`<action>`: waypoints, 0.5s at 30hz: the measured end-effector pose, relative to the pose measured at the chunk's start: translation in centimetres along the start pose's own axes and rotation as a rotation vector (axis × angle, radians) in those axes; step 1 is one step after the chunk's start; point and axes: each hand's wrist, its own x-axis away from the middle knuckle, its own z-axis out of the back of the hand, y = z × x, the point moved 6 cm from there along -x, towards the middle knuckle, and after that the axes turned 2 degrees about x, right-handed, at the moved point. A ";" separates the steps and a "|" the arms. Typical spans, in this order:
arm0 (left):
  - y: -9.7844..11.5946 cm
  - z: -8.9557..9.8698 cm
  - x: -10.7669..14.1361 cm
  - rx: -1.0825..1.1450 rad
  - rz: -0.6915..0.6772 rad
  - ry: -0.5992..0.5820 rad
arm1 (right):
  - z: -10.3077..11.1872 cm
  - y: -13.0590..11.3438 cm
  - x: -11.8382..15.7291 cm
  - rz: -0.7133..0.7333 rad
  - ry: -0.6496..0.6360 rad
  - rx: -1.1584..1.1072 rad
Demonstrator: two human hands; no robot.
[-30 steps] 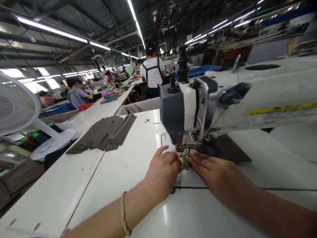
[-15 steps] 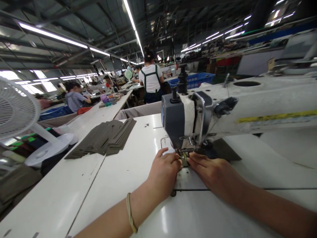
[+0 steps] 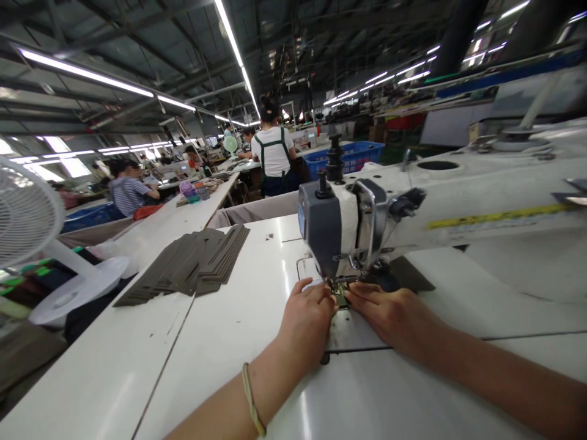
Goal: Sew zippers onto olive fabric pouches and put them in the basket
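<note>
Both my hands are at the needle end of a sewing machine (image 3: pixel 342 226). My left hand (image 3: pixel 307 318) is closed, with its fingertips bent down beside the presser foot. From the other side my right hand (image 3: pixel 389 311) reaches in, its fingers pressed together and pointing at the needle. A small olive-green patch (image 3: pixel 340 297) shows between the fingertips; whether it is cloth or part of the machine I cannot tell. What the fingers pinch is hidden. Behind my right hand a dark grey flat piece (image 3: pixel 410 275) lies under the machine arm.
Several dark grey flat pieces (image 3: pixel 183 266) lie fanned out on the white table (image 3: pixel 215 360) at the left. A white fan (image 3: pixel 92 284) stands at its left edge. Beyond are a blue crate (image 3: pixel 367 153), a person in a white top (image 3: pixel 274 153) and a person in stripes (image 3: pixel 129 194).
The view has shifted slightly, so the fan, the stack and the background sit further left. Scissors now show at the right edge. Both hands stay at the needle.
</note>
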 end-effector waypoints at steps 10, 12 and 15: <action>-0.4 0.1 -0.1 0.074 0.057 0.013 | 0.4 0.2 -0.3 -0.052 0.021 -0.005; -0.4 0.2 -0.2 0.084 0.069 0.021 | 0.3 0.3 -0.4 -0.058 0.012 -0.027; -0.5 0.2 -0.1 0.103 0.073 0.035 | 0.3 0.4 -0.3 -0.066 0.004 -0.056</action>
